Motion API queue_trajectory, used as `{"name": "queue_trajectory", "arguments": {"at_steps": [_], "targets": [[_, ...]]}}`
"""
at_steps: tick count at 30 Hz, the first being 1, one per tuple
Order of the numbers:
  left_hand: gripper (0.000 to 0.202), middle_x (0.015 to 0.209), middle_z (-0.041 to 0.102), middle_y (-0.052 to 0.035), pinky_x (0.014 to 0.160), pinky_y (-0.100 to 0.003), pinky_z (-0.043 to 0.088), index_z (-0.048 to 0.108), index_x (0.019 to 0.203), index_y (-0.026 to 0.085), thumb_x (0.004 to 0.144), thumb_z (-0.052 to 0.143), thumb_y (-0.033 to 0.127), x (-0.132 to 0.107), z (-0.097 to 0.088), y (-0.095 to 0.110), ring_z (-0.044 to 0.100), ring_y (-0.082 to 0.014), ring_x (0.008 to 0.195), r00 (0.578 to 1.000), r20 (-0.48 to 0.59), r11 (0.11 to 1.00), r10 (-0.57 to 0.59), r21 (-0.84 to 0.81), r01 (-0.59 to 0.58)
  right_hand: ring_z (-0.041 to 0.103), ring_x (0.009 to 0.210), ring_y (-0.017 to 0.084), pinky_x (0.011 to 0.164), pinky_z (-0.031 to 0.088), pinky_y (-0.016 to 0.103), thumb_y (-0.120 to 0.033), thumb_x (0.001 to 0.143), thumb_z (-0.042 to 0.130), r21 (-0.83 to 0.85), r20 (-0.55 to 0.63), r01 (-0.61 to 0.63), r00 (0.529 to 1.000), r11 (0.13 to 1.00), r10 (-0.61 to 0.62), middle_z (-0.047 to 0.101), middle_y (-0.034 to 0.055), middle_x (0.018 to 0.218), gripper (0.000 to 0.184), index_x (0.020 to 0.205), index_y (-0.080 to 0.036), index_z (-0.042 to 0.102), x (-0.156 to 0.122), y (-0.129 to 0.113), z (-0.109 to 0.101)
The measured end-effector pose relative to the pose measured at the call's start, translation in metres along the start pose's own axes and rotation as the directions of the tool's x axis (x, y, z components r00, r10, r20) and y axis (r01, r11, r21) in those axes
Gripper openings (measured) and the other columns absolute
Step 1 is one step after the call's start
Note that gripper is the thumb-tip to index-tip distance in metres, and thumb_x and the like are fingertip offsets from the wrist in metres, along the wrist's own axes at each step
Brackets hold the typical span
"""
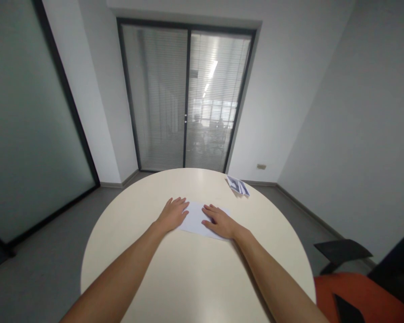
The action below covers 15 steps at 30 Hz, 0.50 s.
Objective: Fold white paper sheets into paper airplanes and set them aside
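Pale, smooth walls (289,80) enclose your room, and at twelve o'clock you face a glass door (155,103) with a dark frame and thin horizontal blinds. At ten o'clock is a frosted glass panel (27,125), also edged in dark material, and gray floor (43,260) shows below it. Before you is a round table (175,278) with a cream-coloured top, glossy enough to give back a soft shine. If we take this top as a clock, with six o'clock at your body, the white sheet of paper (195,219) lies flat a little to twelve o'clock of its centre; it is thin, matte and straight-edged. Your left hand (173,214) rests palm down at the nine o'clock edge of the sheet, its fingers extended, clenching nothing. Your right hand (219,223) lies on the three o'clock part, also palm down, with fingers stretched and the thumb apart, grasping nothing. Near the table rim at one o'clock is a folded leaflet (237,185), with blue-gray and white print, too small to be read. Behind it, low on the wall, is a small rectangular plate (261,166). At four o'clock stands a chair (360,296) with orange-red seat and black armrests.
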<state>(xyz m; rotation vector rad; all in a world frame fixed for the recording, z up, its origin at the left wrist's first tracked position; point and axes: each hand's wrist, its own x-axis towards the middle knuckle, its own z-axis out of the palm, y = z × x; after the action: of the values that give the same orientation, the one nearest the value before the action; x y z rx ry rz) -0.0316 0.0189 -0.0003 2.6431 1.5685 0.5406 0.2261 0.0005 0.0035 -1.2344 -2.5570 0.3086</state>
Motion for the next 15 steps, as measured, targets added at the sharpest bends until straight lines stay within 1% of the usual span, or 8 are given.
{"name": "queue_trajectory", "arguments": {"at_steps": [2, 4, 6, 7, 9, 11, 13, 15], "targets": [[0.04, 0.147, 0.052, -0.0104, 0.118, -0.051, 0.023, 0.057, 0.135, 0.022, 0.1, 0.041, 0.031, 0.0, 0.0, 0.005, 0.044, -0.0254, 0.139, 0.998, -0.043, 0.998, 0.049, -0.027, -0.051, 0.033, 0.145, 0.033, 0.12, 0.024, 0.05, -0.054, 0.098, 0.041, -0.014, -0.031, -0.02, 0.999, 1.0, 0.019, 0.039, 0.0184, 0.154, 0.066, 0.148, -0.011, 0.045, 0.001, 0.002, 0.002], [0.042, 0.148, 0.051, -0.0095, 0.119, -0.048, 0.023, 0.056, 0.137, 0.022, 0.101, 0.039, 0.035, -0.001, 0.001, 0.013, 0.044, -0.0238, 0.139, 0.993, -0.04, 0.991, 0.115, -0.069, -0.117, 0.032, 0.145, 0.034, 0.119, 0.024, 0.051, -0.054, 0.098, 0.041, -0.025, -0.056, -0.061, 0.997, 0.998, 0.06, 0.039, 0.019, 0.154, 0.065, 0.147, -0.011, 0.046, 0.002, 0.002, 0.004], [0.048, 0.152, 0.046, -0.0098, 0.119, -0.047, 0.024, 0.051, 0.142, 0.021, 0.101, 0.039, 0.042, -0.003, 0.004, 0.022, 0.04, -0.0254, 0.142, 0.987, 0.016, 0.983, 0.159, -0.099, -0.157, 0.028, 0.147, 0.035, 0.118, 0.024, 0.053, -0.055, 0.098, 0.039, -0.03, -0.048, -0.113, 0.993, 0.993, 0.111, 0.036, 0.0182, 0.156, 0.067, 0.149, -0.013, 0.043, 0.002, 0.002, 0.006], [0.053, 0.155, 0.042, -0.0103, 0.119, -0.046, 0.025, 0.047, 0.145, 0.02, 0.1, 0.038, 0.047, -0.004, 0.005, 0.025, 0.036, -0.0271, 0.144, 0.984, 0.062, 0.981, 0.169, -0.109, -0.162, 0.025, 0.148, 0.035, 0.118, 0.023, 0.054, -0.057, 0.098, 0.038, -0.031, -0.033, -0.132, 0.991, 0.991, 0.131, 0.033, 0.0173, 0.158, 0.068, 0.151, -0.014, 0.04, 0.002, 0.001, 0.006], [0.061, 0.16, 0.032, -0.0097, 0.119, -0.048, 0.021, 0.039, 0.151, 0.022, 0.1, 0.034, 0.054, -0.005, 0.009, 0.028, 0.026, -0.03, 0.148, 0.976, 0.15, 0.984, 0.158, -0.112, -0.142, 0.021, 0.149, 0.035, 0.118, 0.02, 0.057, -0.061, 0.098, 0.036, -0.031, 0.008, -0.145, 0.989, 0.989, 0.145, 0.028, 0.0147, 0.161, 0.071, 0.154, -0.019, 0.034, 0.001, 0.0, 0.005], [0.064, 0.162, 0.026, -0.0096, 0.12, -0.051, 0.018, 0.033, 0.154, 0.022, 0.1, 0.03, 0.056, -0.006, 0.011, 0.028, 0.019, -0.0315, 0.15, 0.972, 0.204, 0.991, 0.119, -0.09, -0.102, 0.018, 0.15, 0.035, 0.119, 0.017, 0.058, -0.064, 0.096, 0.035, -0.031, 0.045, -0.137, 0.989, 0.99, 0.138, 0.024, 0.0123, 0.162, 0.073, 0.156, -0.023, 0.031, -0.001, -0.001, 0.004], [0.062, 0.162, 0.024, -0.0106, 0.119, -0.053, 0.017, 0.032, 0.154, 0.019, 0.1, 0.032, 0.05, -0.006, 0.01, 0.028, 0.019, -0.0324, 0.15, 0.974, 0.216, 0.997, 0.075, -0.052, -0.065, 0.017, 0.15, 0.035, 0.119, 0.015, 0.058, -0.067, 0.095, 0.036, -0.035, 0.072, -0.129, 0.989, 0.991, 0.131, 0.022, 0.0119, 0.163, 0.075, 0.156, -0.023, 0.03, -0.002, -0.002, 0.001], [0.057, 0.16, 0.03, -0.0129, 0.119, -0.053, 0.018, 0.038, 0.15, 0.016, 0.099, 0.035, 0.041, -0.005, 0.007, 0.031, 0.026, -0.0331, 0.148, 0.982, 0.18, 0.999, 0.051, -0.008, -0.05, 0.017, 0.15, 0.034, 0.12, 0.014, 0.057, -0.067, 0.094, 0.038, -0.04, 0.084, -0.125, 0.988, 0.991, 0.128, 0.022, 0.0122, 0.163, 0.076, 0.156, -0.022, 0.031, -0.002, -0.003, -0.001]]}}
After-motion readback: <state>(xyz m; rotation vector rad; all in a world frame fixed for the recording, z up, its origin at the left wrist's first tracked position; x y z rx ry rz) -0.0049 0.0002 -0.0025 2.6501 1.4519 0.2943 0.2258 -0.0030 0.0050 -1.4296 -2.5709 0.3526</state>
